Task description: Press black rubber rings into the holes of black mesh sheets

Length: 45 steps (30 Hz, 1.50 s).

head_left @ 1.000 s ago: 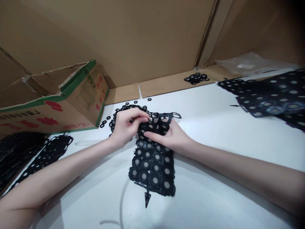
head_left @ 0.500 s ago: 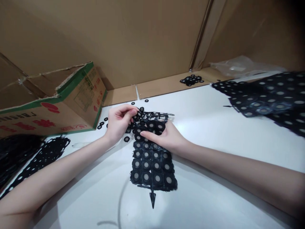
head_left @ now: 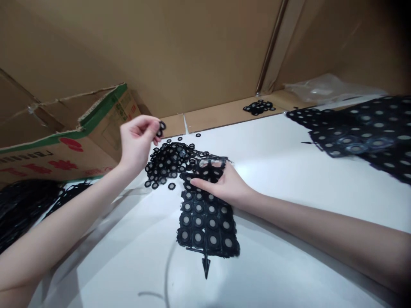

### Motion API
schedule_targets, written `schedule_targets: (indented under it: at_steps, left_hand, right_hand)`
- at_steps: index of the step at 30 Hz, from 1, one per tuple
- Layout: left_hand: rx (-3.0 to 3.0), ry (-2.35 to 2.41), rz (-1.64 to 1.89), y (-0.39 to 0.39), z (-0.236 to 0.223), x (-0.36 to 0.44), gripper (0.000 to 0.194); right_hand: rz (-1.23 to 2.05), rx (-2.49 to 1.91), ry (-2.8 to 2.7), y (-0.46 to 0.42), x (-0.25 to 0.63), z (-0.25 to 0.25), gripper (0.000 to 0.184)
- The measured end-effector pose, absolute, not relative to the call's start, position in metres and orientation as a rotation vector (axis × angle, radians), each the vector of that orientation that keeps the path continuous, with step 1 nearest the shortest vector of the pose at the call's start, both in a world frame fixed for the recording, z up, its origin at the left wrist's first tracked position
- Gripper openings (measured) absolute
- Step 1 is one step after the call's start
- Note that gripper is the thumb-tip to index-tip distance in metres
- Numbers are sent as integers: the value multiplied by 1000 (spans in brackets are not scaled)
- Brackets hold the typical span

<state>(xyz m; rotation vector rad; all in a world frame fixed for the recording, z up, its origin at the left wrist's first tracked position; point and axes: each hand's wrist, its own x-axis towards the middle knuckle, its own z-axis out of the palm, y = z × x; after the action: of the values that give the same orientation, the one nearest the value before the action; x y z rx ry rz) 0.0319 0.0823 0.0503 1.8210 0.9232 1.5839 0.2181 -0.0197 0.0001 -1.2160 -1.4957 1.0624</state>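
Note:
My left hand (head_left: 138, 139) is raised just above a heap of loose black rings (head_left: 168, 160), pinching a few black rubber rings (head_left: 161, 127) between thumb and fingertips. On the white table, my right hand (head_left: 229, 184) grips the far end of a black molded sheet (head_left: 205, 218), thumb on top and fingers underneath. Rows of round pieces with grey centres fill the sheet's near part, and a pointed arrow-shaped tab sticks out toward me. Around my right fingers its far end shows open holes and thin black webbing.
A cardboard box (head_left: 105, 128) with green edges stands at the left, with dark perforated sheets (head_left: 28, 209) in front of it. More black sheets (head_left: 369, 132) lie at the right near a clear plastic bag (head_left: 327, 90). A small ring pile (head_left: 258, 107) sits by the cardboard wall (head_left: 192, 55).
My left hand has moved from the sheet's far end up and to the left, carrying rings away and uncovering the heap. My right hand has stayed on the sheet.

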Motion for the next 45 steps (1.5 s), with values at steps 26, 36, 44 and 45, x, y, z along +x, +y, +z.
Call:
schedule_targets:
  at_steps: [26,36,44,45]
  left_hand:
    - [2190,837,925,32,44,31,18]
    - [2316,754,1012,28,40,28,17]
    - [2435,784,1019,26,44,31,16]
    - [2447,787,1023,26,44,31,16]
  right_hand:
    - [1080,-1076,-1499,-16,220,1,26]
    - [1109,-1039,-1484,-16,220,3,25]
    - [1116,-1030,-1481,-17,221,2,24]
    - [1112,-1032,-1483,-17,221,1,24]
